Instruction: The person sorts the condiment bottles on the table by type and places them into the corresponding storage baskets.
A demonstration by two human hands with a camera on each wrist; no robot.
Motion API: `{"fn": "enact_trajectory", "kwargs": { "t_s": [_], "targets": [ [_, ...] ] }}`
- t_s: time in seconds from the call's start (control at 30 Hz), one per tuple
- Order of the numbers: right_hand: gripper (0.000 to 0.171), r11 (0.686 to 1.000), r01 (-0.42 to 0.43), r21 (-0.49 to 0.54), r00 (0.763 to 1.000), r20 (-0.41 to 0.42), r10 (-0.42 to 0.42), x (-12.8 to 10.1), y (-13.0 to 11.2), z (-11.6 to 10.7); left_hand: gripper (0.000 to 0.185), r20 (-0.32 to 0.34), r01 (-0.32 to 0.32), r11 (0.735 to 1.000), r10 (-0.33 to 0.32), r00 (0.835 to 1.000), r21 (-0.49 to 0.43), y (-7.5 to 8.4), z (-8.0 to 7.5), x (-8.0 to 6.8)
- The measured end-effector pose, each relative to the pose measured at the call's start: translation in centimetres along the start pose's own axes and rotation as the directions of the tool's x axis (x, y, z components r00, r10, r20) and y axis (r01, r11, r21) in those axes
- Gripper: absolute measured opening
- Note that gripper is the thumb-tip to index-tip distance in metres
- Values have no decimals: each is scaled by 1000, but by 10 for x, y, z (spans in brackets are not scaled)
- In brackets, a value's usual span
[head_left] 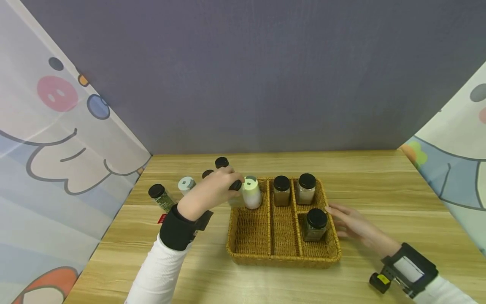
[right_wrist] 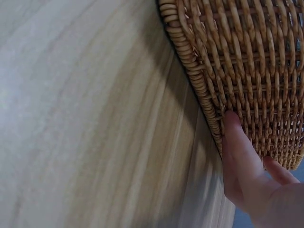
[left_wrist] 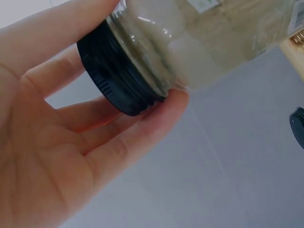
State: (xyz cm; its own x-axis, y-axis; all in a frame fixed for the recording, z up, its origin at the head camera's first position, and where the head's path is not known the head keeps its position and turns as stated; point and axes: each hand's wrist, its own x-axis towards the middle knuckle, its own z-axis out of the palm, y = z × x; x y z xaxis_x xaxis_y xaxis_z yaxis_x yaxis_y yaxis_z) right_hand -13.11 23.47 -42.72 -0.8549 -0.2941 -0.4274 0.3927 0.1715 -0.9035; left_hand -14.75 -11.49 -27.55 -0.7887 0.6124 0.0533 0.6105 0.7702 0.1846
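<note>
My left hand grips a clear glass jar by its black lid, over the back left corner of a woven wicker basket. In the left wrist view the fingers curl round the lid, and the jar holds a pale powder. A white bottle stands right beside it in the same left compartment. My right hand lies flat with straight fingers against the basket's right wall.
The basket also holds a brown jar, a pinkish jar and a dark jar. Left of it on the wooden table stand a green herb jar, a white-lidded jar and two black-lidded jars. Curtains flank both sides.
</note>
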Motion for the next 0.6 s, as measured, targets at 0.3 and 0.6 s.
{"fn": "enact_trajectory", "kwargs": {
  "t_s": [0.3, 0.6],
  "targets": [
    [76, 1000, -6, 10, 1000, -6, 6, 1, 1, -1, 28, 22, -56, 998, 55, 998, 20, 11, 5, 13],
    [76, 1000, -2, 9, 1000, -12, 2, 0, -1, 0, 30, 48, -80, 996, 78, 996, 30, 24, 6, 25]
  ]
}}
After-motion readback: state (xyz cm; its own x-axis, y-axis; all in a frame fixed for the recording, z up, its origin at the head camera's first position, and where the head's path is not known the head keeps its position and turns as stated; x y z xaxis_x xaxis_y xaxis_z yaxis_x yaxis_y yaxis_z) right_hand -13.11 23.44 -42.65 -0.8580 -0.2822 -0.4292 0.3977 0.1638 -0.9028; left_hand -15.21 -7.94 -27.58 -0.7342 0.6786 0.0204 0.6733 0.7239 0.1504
